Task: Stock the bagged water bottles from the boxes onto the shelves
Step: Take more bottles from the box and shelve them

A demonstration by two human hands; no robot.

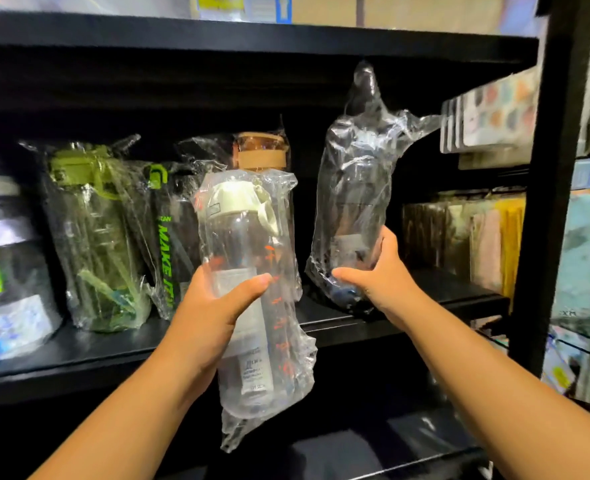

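Stock on view, black shelf unit, middle level.

1. Clear bottle [245,237], white flip lid, orange markings down one side, sealed in a loose clear bag. Held by the left hand [214,299] about mid-body, thumb across the front and fingers wrapped behind. It is near upright, out in front of the shelf [453,292], with its base below the shelf board's front edge. The slack end of the bag hangs beneath it.

2. Dark bottle [352,188], also bagged. Held by the right hand [380,271] low on its right side, thumb curled across the lower front and fingers round the back. It stands upright with a slight lean, inside the shelf opening, to the right of the clear bottle and apart from it. Its base is down at the shelf board. Whether it rests there, I cannot tell. The spare plastic above the cap twists up and away to the right.

3. Already on the shelf, left to right: a large jug [6,265] at the far left; a green-lidded bottle [96,237]; a black bottle [169,237] lettered "MAKE IT" in green; an amber-capped bottle [260,150], directly behind the clear one. All are bagged.

4. Right end of the shelf: flat packets [477,237] stood on edge, well apart from the dark bottle.
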